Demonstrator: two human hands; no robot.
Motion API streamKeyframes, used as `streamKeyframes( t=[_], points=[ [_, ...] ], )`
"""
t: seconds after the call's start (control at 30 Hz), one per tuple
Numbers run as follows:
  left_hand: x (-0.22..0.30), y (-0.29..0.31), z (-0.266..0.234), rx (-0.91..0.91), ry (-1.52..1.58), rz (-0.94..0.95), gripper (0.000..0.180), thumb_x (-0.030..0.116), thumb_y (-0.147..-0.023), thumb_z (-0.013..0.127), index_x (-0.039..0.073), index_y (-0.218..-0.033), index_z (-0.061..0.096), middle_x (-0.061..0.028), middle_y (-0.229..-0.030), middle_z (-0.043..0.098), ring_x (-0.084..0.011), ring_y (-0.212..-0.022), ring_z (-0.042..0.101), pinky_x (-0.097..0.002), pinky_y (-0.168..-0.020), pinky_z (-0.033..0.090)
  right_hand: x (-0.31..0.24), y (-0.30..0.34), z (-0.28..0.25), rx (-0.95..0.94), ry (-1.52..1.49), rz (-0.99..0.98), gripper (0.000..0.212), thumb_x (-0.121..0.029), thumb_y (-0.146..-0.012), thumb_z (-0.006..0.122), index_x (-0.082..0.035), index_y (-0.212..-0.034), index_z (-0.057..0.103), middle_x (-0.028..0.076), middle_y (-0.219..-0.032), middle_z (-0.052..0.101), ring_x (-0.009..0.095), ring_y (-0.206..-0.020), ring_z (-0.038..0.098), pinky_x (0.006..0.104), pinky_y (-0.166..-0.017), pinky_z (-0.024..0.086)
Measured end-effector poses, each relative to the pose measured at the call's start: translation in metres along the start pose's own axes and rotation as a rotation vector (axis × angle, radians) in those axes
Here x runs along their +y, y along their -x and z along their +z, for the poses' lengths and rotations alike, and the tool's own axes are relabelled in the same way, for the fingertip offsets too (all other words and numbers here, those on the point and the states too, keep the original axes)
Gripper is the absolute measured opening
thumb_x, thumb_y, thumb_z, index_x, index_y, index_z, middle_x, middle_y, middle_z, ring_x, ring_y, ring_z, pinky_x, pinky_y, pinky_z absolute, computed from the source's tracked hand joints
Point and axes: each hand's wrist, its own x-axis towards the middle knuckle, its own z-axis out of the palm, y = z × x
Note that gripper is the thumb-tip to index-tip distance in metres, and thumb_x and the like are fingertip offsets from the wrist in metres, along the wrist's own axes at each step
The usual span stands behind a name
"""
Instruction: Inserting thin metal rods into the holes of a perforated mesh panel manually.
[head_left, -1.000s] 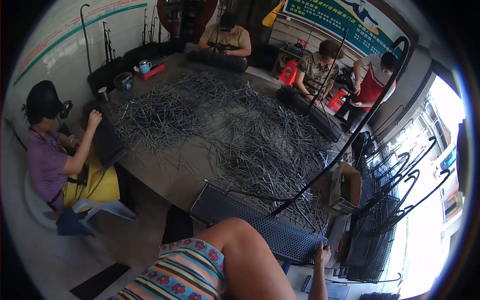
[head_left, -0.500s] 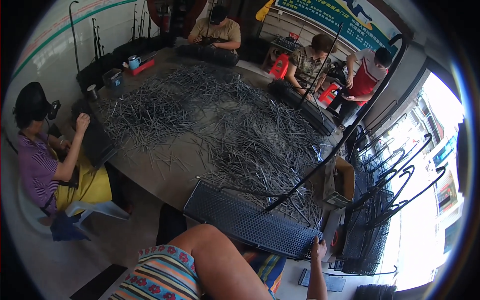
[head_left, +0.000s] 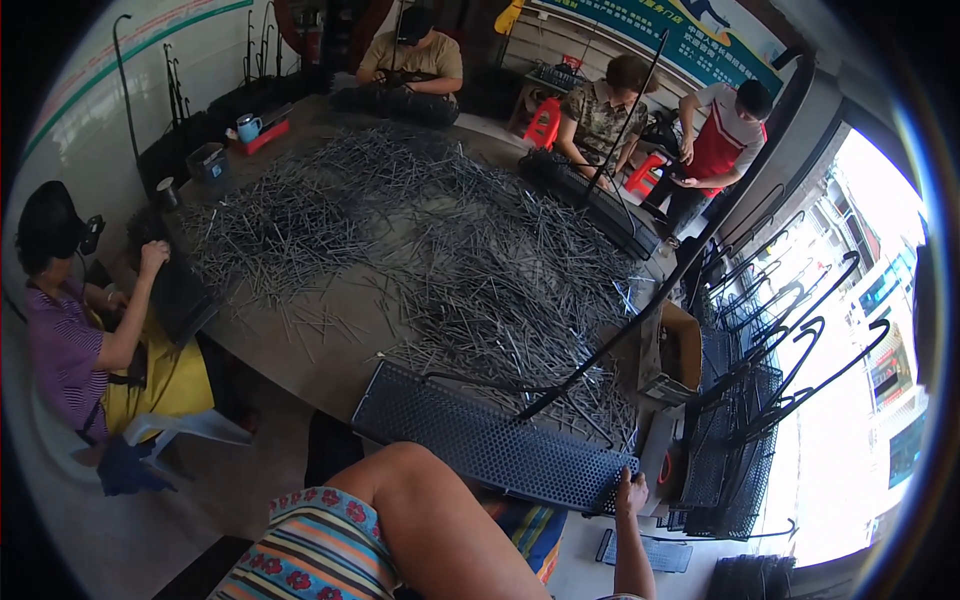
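A long dark perforated metal tray point(head_left: 480, 435) lies along the near edge of the table, slanting down to the right. From its middle a long black rod point(head_left: 610, 345) leans up toward the upper right and hooks over at the top. My right hand point(head_left: 630, 493) grips the tray's right end, thumb on the upper side; the fingers beneath are mostly hidden. A bare bent arm with a patterned striped sleeve fills the lower middle, and my left hand is out of the picture. Just beyond the tray, thin dark metal rods point(head_left: 500, 290) lie in a large loose heap.
A cardboard box point(head_left: 670, 352) stands on the table's right side. Further right are stacked mesh trays with upright hooked rods point(head_left: 800, 370). A co-worker point(head_left: 90, 320) sits at the left; others work at the far side. A blue mug point(head_left: 248, 127) stands at the back left.
The whole view has shifted slightly, so most things sit a little further left. My right hand keeps its hold on the tray's right end.
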Motion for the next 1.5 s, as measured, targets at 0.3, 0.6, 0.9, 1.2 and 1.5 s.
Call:
streamKeyframes(
  t=[0.3,0.6,0.9,1.2,1.5],
  points=[
    [-0.006,0.004,-0.009,-0.087,-0.019,-0.006,0.025,0.024,-0.086,0.049,0.004,-0.096,0.06,-0.0159,-0.094,0.061,-0.0274,-0.093,0.059,-0.039,-0.09,0.042,-0.005,0.003,0.001,-0.033,0.063,0.019,0.06,-0.054,-0.084,0.051,0.001,-0.107,0.058,0.029,-0.107,0.062,0.045,-0.103,0.058,0.0487,-0.089,0.044],
    [-0.011,0.0,-0.016,-0.157,0.078,-0.003,0.026,0.025,-0.087,0.049,0.004,-0.098,0.06,-0.016,-0.096,0.061,-0.0273,-0.094,0.06,-0.0389,-0.091,0.042,-0.001,0.003,0.001,0.043,0.042,-0.003,0.059,-0.056,-0.084,0.052,0.001,-0.099,0.057,0.028,-0.097,0.064,0.047,-0.095,0.059,0.0513,-0.083,0.045],
    [-0.01,-0.001,-0.014,-0.242,0.197,-0.06,0.027,0.025,-0.088,0.048,0.004,-0.1,0.06,-0.016,-0.098,0.062,-0.0271,-0.095,0.06,-0.0387,-0.091,0.041,-0.008,0.005,0.002,0.058,0.019,-0.031,0.058,-0.056,-0.085,0.052,0.001,-0.095,0.057,0.03,-0.094,0.063,0.047,-0.093,0.059,0.0519,-0.082,0.045],
    [0.004,0.011,-0.02,-0.17,0.211,-0.351,0.028,0.026,-0.089,0.048,0.004,-0.102,0.06,-0.0161,-0.1,0.062,-0.0269,-0.096,0.06,-0.0385,-0.092,0.041,0.006,0.002,0.0,0.05,-0.037,-0.11,0.061,-0.052,-0.087,0.05,0.007,-0.102,0.056,0.032,-0.101,0.061,0.049,-0.098,0.056,0.0513,-0.085,0.043],
    [-0.003,0.001,-0.013,-0.191,0.302,-0.471,0.03,0.027,-0.09,0.048,0.004,-0.104,0.059,-0.0161,-0.101,0.062,-0.0267,-0.097,0.06,-0.0383,-0.093,0.041,0.005,0.0,0.0,0.033,-0.005,-0.067,0.058,-0.048,-0.088,0.052,0.006,-0.107,0.057,0.031,-0.104,0.062,0.047,-0.102,0.057,0.0486,-0.089,0.043]
  ],
)
